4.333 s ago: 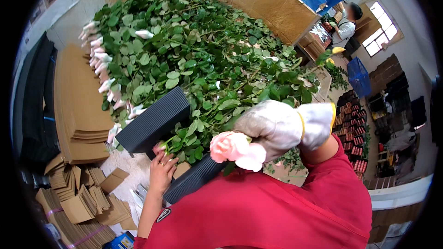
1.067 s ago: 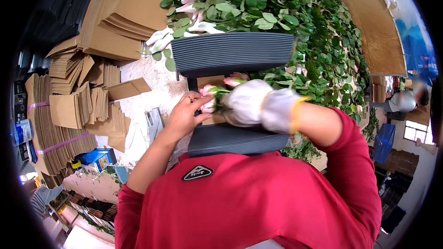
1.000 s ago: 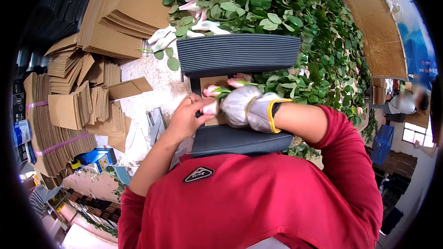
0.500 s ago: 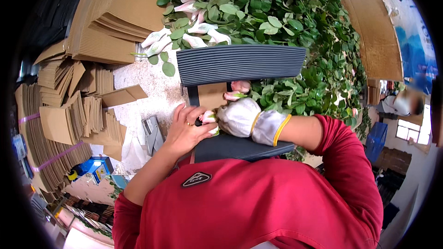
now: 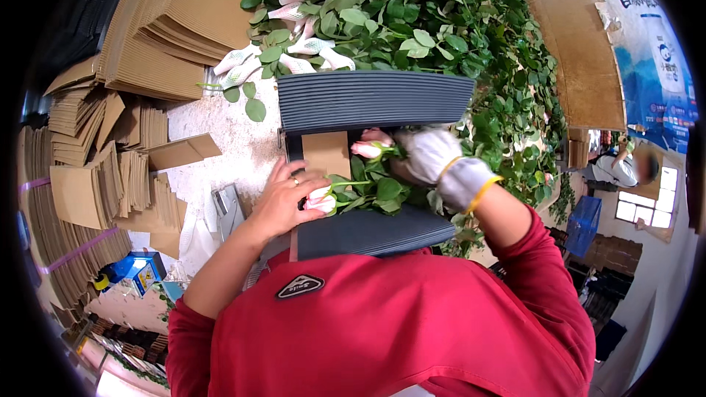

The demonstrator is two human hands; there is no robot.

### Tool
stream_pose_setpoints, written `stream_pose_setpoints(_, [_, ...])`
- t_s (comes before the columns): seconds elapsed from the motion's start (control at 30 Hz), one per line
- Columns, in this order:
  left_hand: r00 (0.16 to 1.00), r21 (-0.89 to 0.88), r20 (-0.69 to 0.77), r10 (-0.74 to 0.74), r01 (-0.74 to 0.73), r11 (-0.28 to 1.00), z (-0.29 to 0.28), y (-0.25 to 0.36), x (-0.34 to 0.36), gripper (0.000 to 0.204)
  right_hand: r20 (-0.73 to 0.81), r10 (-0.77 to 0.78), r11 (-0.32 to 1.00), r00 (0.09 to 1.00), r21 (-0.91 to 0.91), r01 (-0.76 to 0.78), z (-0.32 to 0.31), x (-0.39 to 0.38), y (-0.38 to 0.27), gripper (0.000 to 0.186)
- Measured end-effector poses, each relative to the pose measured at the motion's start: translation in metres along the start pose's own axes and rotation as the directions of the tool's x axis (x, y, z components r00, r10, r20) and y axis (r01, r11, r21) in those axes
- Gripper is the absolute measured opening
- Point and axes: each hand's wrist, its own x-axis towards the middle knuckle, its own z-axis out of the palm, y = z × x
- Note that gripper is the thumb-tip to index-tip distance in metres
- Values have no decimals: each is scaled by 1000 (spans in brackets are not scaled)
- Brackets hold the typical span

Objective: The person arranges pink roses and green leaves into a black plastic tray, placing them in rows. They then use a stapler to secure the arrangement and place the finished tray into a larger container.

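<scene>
My bare left hand [image 5: 288, 197], a ring on one finger, is closed around a pale pink-and-white rose [image 5: 321, 201]. The rose's leafy stem [image 5: 360, 183] runs right, between two dark ribbed panels. Beyond it, two pink roses [image 5: 370, 148] lie against a piece of cardboard [image 5: 326, 152]. My right hand [image 5: 432, 156], in a white glove with a yellow cuff edge, is over the stems and leaves to the right of the blooms. Its fingers are blurred and partly hidden. The far ribbed panel [image 5: 375, 98] stands beyond both hands, the near one [image 5: 371, 234] against my red apron.
A heap of leafy rose stems [image 5: 426, 15] fills the far side, with several netted rose heads [image 5: 290, 11] at its left end. Cardboard stacks [image 5: 132, 184] stand left. A grey metal tool [image 5: 228, 209] lies near my left wrist. Another person [image 5: 618, 167] is at far right.
My gloved right hand has moved right, away from the rose in my left hand, and smears with motion. The rose's stem and leaves now show. My left hand keeps the rose.
</scene>
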Motion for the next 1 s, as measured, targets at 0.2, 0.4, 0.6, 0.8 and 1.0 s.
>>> stream_pose_setpoints(0.2, [993, -203, 40, -115, 121, 972, 6, -2, -10, 54, -310, -508, 803, 803, 167, 573, -62, -16, -56, 37])
stream_pose_setpoints(0.4, [988, -85, -152, 35, -48, 995, 4, -2, -4, 55, 9, -532, 841, 847, 119, 527, 18, 41, -62, 38])
stream_pose_setpoints(0.6, [1000, -26, -26, 3, -4, 1000, 5, -7, -3, 62, 139, -298, 948, 944, 158, 276, -19, 21, -37, 39])
stream_pose_setpoints(0.8, [998, -15, -41, 51, -52, 999, 7, -14, 2, 61, 31, -274, 835, 961, 503, 222, 14, 20, -43, 48])
stream_pose_setpoints(1.0, [999, -22, -4, 54, -54, 998, 6, -20, 2, 56, 6, -462, 849, 887, 291, 441, 23, 35, -18, 53])
